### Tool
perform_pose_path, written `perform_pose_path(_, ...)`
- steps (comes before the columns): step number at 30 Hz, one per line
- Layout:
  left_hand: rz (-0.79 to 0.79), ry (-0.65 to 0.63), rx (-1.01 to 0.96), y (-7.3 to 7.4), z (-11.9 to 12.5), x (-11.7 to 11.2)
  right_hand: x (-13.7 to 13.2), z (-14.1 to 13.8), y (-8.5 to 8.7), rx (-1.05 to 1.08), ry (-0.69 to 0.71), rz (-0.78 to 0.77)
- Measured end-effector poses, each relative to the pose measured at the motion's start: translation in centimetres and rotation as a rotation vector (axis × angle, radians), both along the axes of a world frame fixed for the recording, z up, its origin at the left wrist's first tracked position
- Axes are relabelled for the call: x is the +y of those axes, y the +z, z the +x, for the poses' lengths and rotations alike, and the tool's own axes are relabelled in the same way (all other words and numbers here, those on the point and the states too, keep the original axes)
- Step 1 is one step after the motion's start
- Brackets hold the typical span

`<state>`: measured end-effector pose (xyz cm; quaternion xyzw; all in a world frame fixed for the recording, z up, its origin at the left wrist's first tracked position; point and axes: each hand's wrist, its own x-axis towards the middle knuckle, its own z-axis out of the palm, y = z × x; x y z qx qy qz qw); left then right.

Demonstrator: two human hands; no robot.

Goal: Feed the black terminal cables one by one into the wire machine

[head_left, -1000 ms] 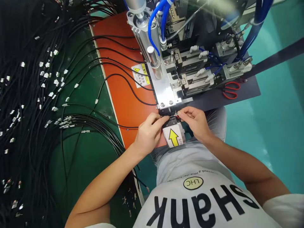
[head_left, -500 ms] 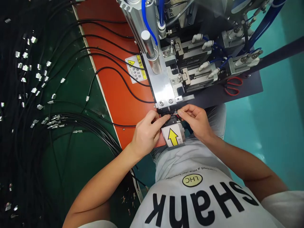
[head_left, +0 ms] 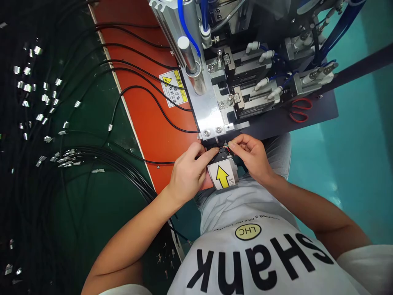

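My left hand (head_left: 187, 174) is closed in a pinch on a black cable (head_left: 153, 162) and presses its end against the small black fixture (head_left: 223, 155) at the front of the machine (head_left: 211, 110). My right hand (head_left: 250, 155) pinches the cable's thin coloured wire ends (head_left: 226, 144) just above that fixture. Below the fixture sits a white label with a yellow arrow (head_left: 222, 177) pointing towards the machine.
A large pile of black cables with metal ends (head_left: 46, 123) covers the green mat on the left. Several cables cross the orange plate (head_left: 147, 102). Red scissors (head_left: 299, 110) lie on the dark base at right. Blue hoses and pneumatic cylinders stand behind.
The view has shifted slightly, so the machine and cables sit lower-left in the picture. Both hands stay pinched at the fixture with barely any movement.
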<state>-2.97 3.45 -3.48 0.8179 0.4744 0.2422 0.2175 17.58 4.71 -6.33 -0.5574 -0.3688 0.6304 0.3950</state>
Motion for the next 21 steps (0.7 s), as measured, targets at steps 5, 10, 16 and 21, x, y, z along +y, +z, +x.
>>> perform_pose_path(5, -0.011, -0.001, 0.006, 0.15, 0.01, 0.05, 0.1, -0.03, 0.14, -0.015, 0.013, -0.01)
perform_pose_path(10, -0.001, -0.003, 0.015, 0.11, 0.05, 0.09, 0.21, -0.09, 0.37, -0.019, 0.015, -0.001)
perform_pose_path(16, -0.012, -0.004, 0.017, 0.0, -0.01, 0.1, 0.25, -0.18, 0.23, -0.054, 0.014, 0.062)
perform_pose_path(21, -0.009, -0.006, 0.01, 0.09, -0.01, 0.14, 0.02, -0.36, 0.06, -0.049, -0.005, 0.092)
